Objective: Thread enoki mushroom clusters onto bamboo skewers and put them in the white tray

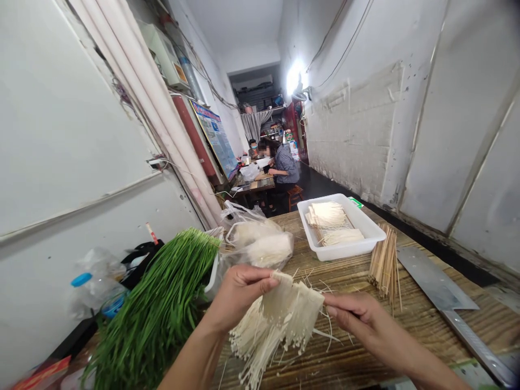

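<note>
Item: enoki sheet (298, 306), flat, doubled into two lobes; cut ends upward and away from the wearer, caps hanging toward the near edge, long axis sloping down to the left. Position: above the wooden table (351, 279), between the hands. Left hand (244, 290): thumb and forefinger pinching its upper cut edge. Right hand (353, 314): thumb and forefinger pinched at its right edge. Appearance: cream-white, fine stems, small round caps, slightly ragged.

Beneath: loose enoki (254, 333), fanned toward the wearer, with stray threads.

Left: green stalks (158, 303), heaped. Right: wooden skewers (384, 265), bundled; cleaver (434, 273), flat, handle nearward.

Beyond: plastic bag (244, 233) holding pale bunches; white tray (365, 221) containing enoki portions.

Far: a second table (258, 185); seated person in a checked shirt (285, 164); another person behind, masked (253, 149).
</note>
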### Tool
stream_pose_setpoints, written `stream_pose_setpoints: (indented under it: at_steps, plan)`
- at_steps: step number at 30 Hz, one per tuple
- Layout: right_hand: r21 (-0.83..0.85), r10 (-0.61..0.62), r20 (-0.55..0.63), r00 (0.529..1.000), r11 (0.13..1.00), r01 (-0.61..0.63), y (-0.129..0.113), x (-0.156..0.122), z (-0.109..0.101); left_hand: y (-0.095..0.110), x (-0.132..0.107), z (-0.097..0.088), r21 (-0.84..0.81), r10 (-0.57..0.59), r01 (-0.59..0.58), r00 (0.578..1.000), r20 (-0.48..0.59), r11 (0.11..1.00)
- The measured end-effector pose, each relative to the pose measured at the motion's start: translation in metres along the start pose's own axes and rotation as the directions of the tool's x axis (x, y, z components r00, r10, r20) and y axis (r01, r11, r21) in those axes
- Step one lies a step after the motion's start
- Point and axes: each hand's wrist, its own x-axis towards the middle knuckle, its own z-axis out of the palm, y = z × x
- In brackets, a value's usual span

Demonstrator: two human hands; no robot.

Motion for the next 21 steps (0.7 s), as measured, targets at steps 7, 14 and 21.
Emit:
stream_pose_setpoints:
  at_steps: [7,14,21]
  plan:
    - [-0.01,0.01,-0.012,1.0,1.0,-0.01,0.003,-0.001,-0.004,0.008,0.003,0.01,0.023,-0.06,0.057,0.987,0.148,0.998]
    - [-0.014,0.017,-0.229,0.973,1.0,-0.021,0.011,-0.003,-0.014,0.006,0.012,0.015,0.214,0.055,-0.036,0.995,-0.083,0.976]
    - [-0.471,-0.108,-0.375,0.921,0.877,-0.089,0.027,-0.016,-0.041,-0.028,0.013,0.029,0.727,0.382,-0.224,0.923,-0.056,0.649]
